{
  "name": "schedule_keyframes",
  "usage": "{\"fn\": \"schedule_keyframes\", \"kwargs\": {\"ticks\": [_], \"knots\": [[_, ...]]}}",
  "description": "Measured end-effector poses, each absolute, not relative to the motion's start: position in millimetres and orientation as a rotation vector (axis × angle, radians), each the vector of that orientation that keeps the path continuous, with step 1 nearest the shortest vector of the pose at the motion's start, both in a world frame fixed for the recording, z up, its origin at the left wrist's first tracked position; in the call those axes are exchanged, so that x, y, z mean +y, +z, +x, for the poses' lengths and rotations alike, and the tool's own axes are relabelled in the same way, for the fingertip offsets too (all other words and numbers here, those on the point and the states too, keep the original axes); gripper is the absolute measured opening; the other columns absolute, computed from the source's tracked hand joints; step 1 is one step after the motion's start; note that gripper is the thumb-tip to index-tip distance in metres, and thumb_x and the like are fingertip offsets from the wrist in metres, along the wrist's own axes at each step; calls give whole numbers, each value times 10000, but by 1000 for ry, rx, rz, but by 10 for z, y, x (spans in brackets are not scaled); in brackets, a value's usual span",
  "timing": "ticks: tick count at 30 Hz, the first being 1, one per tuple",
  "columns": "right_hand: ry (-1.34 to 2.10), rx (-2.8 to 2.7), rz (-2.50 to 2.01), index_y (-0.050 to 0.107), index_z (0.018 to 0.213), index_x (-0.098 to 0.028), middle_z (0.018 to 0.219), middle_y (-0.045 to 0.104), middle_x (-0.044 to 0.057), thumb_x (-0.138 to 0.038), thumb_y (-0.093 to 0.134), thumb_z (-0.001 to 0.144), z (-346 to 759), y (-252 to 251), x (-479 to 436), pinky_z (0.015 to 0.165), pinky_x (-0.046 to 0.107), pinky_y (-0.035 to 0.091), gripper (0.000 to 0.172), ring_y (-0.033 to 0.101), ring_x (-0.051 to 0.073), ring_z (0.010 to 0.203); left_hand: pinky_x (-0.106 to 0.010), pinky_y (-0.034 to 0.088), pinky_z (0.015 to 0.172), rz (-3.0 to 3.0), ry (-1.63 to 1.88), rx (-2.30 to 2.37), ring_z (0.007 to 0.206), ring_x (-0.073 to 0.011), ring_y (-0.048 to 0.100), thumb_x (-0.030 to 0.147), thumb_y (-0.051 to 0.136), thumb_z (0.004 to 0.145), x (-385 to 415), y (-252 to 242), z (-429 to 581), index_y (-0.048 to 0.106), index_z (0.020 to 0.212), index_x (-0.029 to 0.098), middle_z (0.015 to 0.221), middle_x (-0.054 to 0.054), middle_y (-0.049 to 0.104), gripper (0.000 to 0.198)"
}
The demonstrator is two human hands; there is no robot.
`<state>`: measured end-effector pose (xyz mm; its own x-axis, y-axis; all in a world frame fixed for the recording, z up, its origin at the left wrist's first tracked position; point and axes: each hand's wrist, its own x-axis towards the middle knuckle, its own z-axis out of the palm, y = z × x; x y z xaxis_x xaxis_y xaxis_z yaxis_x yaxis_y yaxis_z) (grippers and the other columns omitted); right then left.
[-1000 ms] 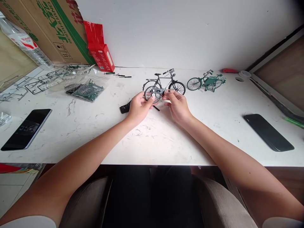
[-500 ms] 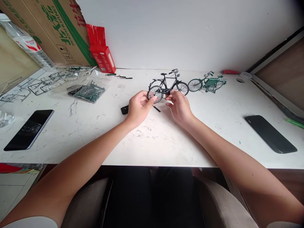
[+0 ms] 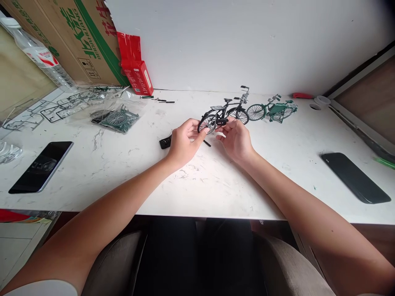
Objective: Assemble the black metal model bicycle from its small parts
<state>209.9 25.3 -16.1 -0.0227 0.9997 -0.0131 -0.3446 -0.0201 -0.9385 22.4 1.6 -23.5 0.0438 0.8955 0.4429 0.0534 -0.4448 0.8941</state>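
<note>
A small black model bicycle is held over the white marble-look table, tilted with its front wheel pointing away. My left hand pinches its rear wheel with thumb and fingers. My right hand grips the frame near the pedals from the right side. A short black rod lies on the table just under the hands. A small black part sits to the left of my left hand.
A green model bicycle stands just to the right. Bagged kit parts and plastic sprues lie at left, beside a cardboard box, red packet and bottle. Phones lie at left and right.
The black bicycle has been turned and moved right, so its front wheel and handlebars now point away toward the green one. Both hands kept their hold on it.
</note>
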Motion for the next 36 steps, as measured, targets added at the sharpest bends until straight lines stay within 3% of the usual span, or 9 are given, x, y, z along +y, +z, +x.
{"fn": "schedule_keyframes", "kwargs": {"ticks": [8,12,15,18,23,28,36], "knots": [[1385,-957,-879,560,887,-288,927,703,12,-540,769,833,2100,-124,207,758,347,560,331,688,216,935,-290,639,923,1688,1510,975,952,-154,812,374,783,981,6,-215,206,697,1010,194,1065,-59,841,201],[1352,-1015,-892,579,904,-292,967,717,14,-686,776,872,2079,-94,175,802,355,576,442,706,230,1036,-297,641,929,1684,1486,966,964,-161,815,359,792,974,17,-222,195,680,983,193,1056,-62,843,200],[1317,-1022,-928,573,895,-293,960,700,0,-724,848,815,2073,-104,182,793,335,574,518,701,214,1032,-304,643,931,1673,1430,983,993,-177,820,345,799,966,34,-243,195,676,977,189,1066,-72,849,199],[1329,-995,-905,585,893,-290,920,661,-21,-622,957,745,2084,-132,207,756,296,560,520,675,175,955,-329,653,941,1569,1372,960,1028,-203,829,356,814,953,55,-269,210,682,1076,184,1130,-103,855,250],[1315,-982,-928,594,858,-272,905,628,-21,-554,1003,712,2093,-153,225,688,261,532,518,639,150,899,-352,664,933,1308,1296,939,994,-214,833,333,868,903,81,-263,225,645,1329,174,1118,-117,861,506],[1307,-1002,-1007,607,821,-260,876,627,-8,-572,985,729,2072,-163,224,633,256,499,498,602,142,832,-292,658,824,1266,1182,908,1028,-207,800,412,888,873,105,-265,212,751,1111,129,1206,-155,844,394],[1238,-1140,-1127,636,858,-254,841,678,3,-634,914,837,2087,-140,212,575,277,465,471,636,141,756,-298,675,806,1183,1193,963,977,-189,802,515,882,873,133,-295,203,762,1058,144,1119,-118,854,431]]}}
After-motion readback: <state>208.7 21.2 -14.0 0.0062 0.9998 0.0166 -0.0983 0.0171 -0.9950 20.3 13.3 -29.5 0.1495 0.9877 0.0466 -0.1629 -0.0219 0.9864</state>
